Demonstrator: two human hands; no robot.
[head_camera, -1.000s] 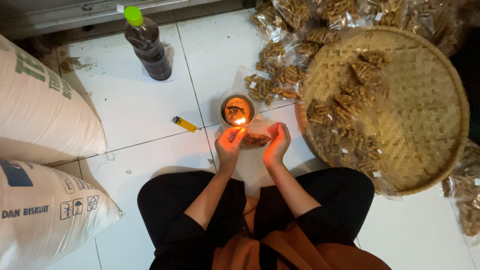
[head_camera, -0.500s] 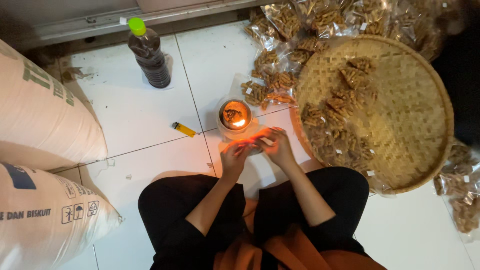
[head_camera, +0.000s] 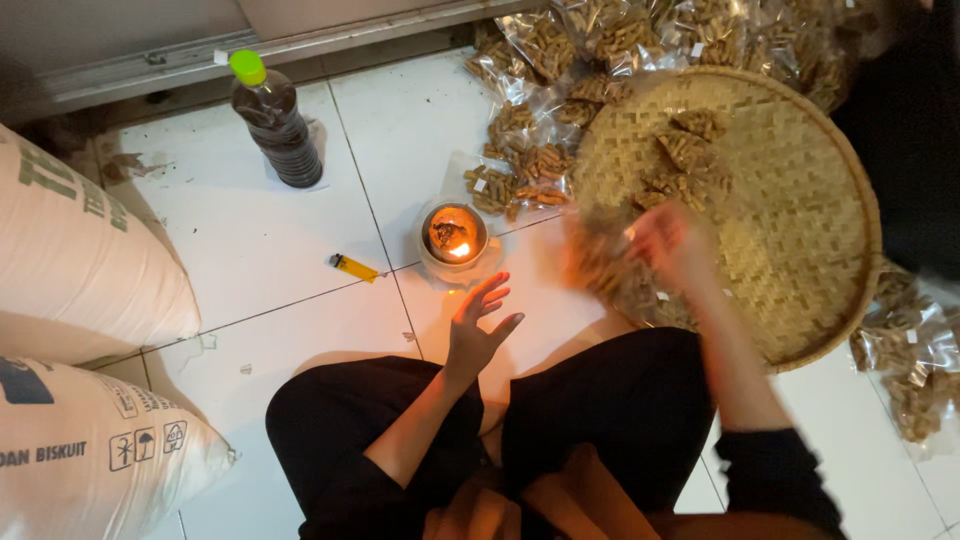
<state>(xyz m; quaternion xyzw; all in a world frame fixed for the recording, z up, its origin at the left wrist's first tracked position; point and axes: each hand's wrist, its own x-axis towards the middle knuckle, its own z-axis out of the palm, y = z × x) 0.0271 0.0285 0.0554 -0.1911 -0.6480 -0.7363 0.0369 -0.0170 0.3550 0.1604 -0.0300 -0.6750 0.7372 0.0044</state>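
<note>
Hands (head_camera: 480, 325) apart (right blurred) — candle (head_camera: 453, 233) between.

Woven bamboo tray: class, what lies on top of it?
On the woven tray lie clear snack packets. The blurred right hand covers its near edge, hiding what lies there.
</note>
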